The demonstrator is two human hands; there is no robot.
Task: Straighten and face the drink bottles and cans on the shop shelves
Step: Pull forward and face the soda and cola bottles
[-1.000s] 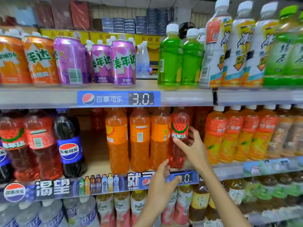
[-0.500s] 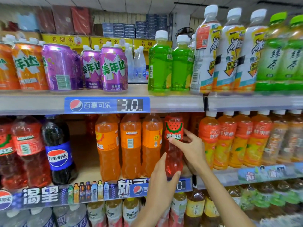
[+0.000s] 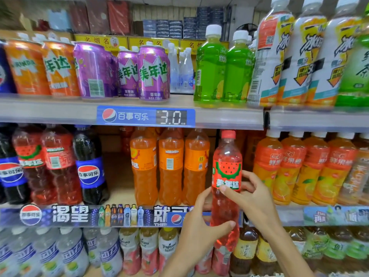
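A red watermelon soda bottle (image 3: 227,156) with a red cap is held upright in front of the middle shelf, its base hanging below the shelf's front rail. My left hand (image 3: 199,232) grips its lower body. My right hand (image 3: 251,196) holds it at the bottom of the label, which faces me. To its left three orange soda bottles (image 3: 170,166) stand in a row on the middle shelf (image 3: 119,194). Two more watermelon bottles (image 3: 58,162) and Pepsi bottles (image 3: 89,166) stand further left.
The top shelf carries orange and purple cans (image 3: 153,72), green bottles (image 3: 211,68) and iced tea bottles (image 3: 299,56). Orange juice bottles (image 3: 293,168) fill the middle shelf's right side. The bottom shelf holds white and juice bottles (image 3: 167,246). A gap lies between Pepsi and orange sodas.
Both hands closed on the watermelon bottle and drew it out of the row toward me, so it now hangs in front of the shelf rail. The view shifted slightly.
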